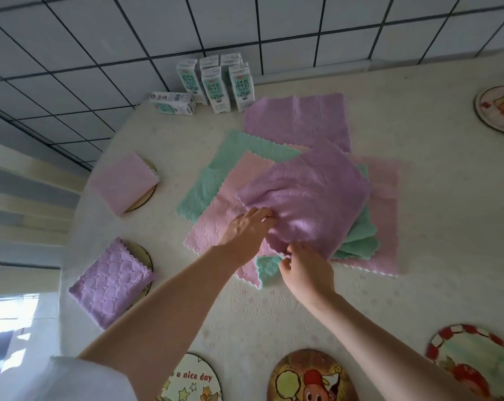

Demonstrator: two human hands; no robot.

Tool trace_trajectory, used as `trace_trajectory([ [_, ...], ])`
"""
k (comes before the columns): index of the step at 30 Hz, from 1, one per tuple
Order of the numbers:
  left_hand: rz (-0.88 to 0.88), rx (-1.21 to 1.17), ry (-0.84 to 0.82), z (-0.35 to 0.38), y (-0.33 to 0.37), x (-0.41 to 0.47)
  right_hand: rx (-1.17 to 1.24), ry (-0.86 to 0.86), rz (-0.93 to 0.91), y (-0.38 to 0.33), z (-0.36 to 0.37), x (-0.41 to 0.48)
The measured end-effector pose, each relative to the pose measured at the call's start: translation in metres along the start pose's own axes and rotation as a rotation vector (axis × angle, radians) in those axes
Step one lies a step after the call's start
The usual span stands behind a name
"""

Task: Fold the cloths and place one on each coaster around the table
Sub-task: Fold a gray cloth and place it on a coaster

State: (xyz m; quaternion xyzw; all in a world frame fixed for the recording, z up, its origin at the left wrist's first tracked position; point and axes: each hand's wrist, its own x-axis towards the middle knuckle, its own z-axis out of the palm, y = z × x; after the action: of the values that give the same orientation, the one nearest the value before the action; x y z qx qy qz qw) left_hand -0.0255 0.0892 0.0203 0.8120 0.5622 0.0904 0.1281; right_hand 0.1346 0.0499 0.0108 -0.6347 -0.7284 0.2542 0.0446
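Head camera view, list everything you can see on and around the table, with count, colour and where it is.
Folded cloths on coasters: two, pink and purple, left edge of table.
Unfolded cloth pile: purple, green and pink, table centre; purple cloth on top, being handled.
Bare coasters: at least five in view, picture-printed; three along the near edge, e.g. "nice day" one; others at the right edge, e.g..
Milk cartons: about six, white and green, far side by the wall; five upright, one lying down.
Table: one, cream cover.
Left hand: pinching the purple cloth.
Right hand: gripping its near edge.
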Motion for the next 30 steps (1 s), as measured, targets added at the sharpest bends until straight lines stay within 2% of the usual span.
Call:
trace_trajectory([
  [4,-0.087,-0.013,-0.045,-0.001,-0.001,0.009,0.145,0.094,-0.088,0.001,-0.044,0.0],
  [9,-0.278,-0.075,0.062,-0.021,-0.006,0.032,0.286,0.409,-0.284,-0.002,-0.113,0.009],
  [14,-0.491,-0.24,0.128,-0.062,-0.02,0.053,0.479,0.445,-0.407,-0.007,-0.164,0.019],
  [19,-0.692,-0.632,0.413,-0.101,-0.026,0.064,0.579,0.451,-0.441,-0.014,-0.19,0.03],
  [21,-0.688,-0.686,0.545,-0.117,-0.024,0.058,0.677,0.419,-0.445,-0.02,-0.197,0.032],
  [24,-0.615,-0.566,0.711,-0.142,-0.022,0.034,0.757,0.385,-0.477,-0.028,-0.2,0.034],
  [30,-0.554,-0.329,0.847,-0.178,-0.021,-0.053,0.72,0.355,-0.52,-0.051,-0.18,0.027],
])
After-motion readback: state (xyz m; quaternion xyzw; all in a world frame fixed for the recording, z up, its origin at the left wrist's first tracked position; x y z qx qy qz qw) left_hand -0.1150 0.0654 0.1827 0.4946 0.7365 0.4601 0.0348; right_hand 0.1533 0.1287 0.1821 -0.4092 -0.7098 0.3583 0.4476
